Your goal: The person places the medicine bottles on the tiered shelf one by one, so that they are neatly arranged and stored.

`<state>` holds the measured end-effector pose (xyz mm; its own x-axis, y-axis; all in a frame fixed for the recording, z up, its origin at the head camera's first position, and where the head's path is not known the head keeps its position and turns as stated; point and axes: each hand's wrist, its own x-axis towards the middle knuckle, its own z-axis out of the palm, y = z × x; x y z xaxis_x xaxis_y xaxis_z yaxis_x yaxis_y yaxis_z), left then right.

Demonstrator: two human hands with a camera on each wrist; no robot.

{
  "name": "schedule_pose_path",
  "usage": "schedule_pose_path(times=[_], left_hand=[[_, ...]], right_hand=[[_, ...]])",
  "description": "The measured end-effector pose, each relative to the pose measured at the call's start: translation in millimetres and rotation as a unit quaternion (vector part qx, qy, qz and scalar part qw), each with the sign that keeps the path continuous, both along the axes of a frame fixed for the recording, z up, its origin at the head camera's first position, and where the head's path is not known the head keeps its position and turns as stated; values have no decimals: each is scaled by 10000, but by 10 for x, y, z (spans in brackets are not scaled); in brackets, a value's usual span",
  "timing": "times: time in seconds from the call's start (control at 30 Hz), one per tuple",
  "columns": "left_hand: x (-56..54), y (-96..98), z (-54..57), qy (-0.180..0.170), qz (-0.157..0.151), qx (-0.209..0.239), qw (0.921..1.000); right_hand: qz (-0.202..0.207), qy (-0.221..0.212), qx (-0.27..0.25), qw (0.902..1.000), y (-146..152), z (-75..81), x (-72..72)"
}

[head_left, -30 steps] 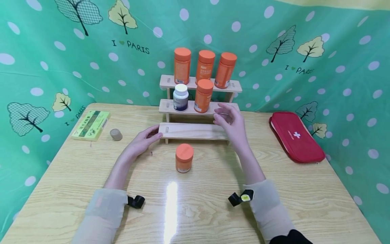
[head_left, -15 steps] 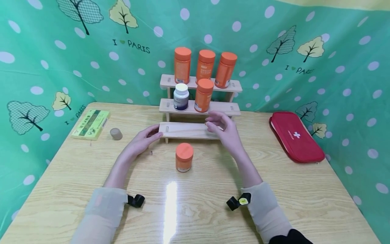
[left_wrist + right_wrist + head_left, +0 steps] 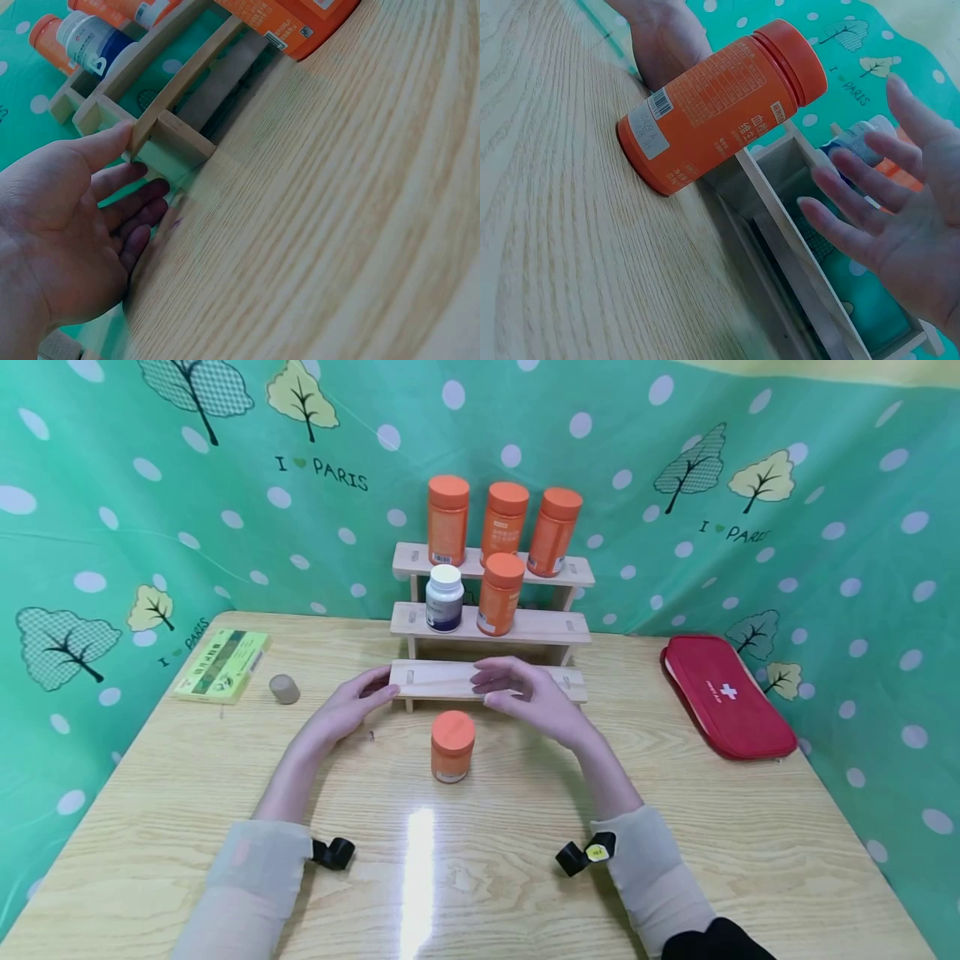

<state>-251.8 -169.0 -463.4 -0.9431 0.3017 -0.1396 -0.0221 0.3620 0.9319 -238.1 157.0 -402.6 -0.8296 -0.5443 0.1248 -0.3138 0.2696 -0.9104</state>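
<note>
A stepped wooden display rack (image 3: 562, 625) stands at the back of the table. My left hand (image 3: 351, 706) holds the left end of its lowest step; in the left wrist view the thumb lies on the board's edge, the fingers below. My right hand (image 3: 528, 697) hovers around the lowest step with loosely bent fingers and nothing in them. An orange bottle (image 3: 452, 747) stands upright on the table before the rack, between my hands. Another orange bottle (image 3: 501, 595) and a white-capped dark-labelled bottle (image 3: 445, 599) stand on the middle step.
Three orange bottles (image 3: 504, 520) line the top step. To the left lie a green-yellow box (image 3: 222, 666) and a small grey-brown cylinder (image 3: 284, 689). A red first-aid pouch (image 3: 727, 697) lies at the right. A green printed cloth (image 3: 315, 543) hangs behind.
My right hand has moved left and down, from the right end of the middle step to the front of the lowest one. My left hand has stayed at the rack's left end.
</note>
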Motion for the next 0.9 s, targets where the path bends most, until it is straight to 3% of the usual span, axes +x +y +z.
schedule_pose_path(times=[0.23,0.37,0.6,0.9], left_hand=[[13,-8,4,-26,0,13,10000],[11,-6,14,-39,11,11,10000],[13,1,30,-85,28,4,10000],[18,9,35,-139,13,-12,9999]], right_hand=[[1146,-441,45,9924,-44,-33,26],[1478,-720,231,9861,-75,-57,37],[1722,-729,557,9808,-143,-77,74],[1565,-700,570,9835,-192,-107,110]])
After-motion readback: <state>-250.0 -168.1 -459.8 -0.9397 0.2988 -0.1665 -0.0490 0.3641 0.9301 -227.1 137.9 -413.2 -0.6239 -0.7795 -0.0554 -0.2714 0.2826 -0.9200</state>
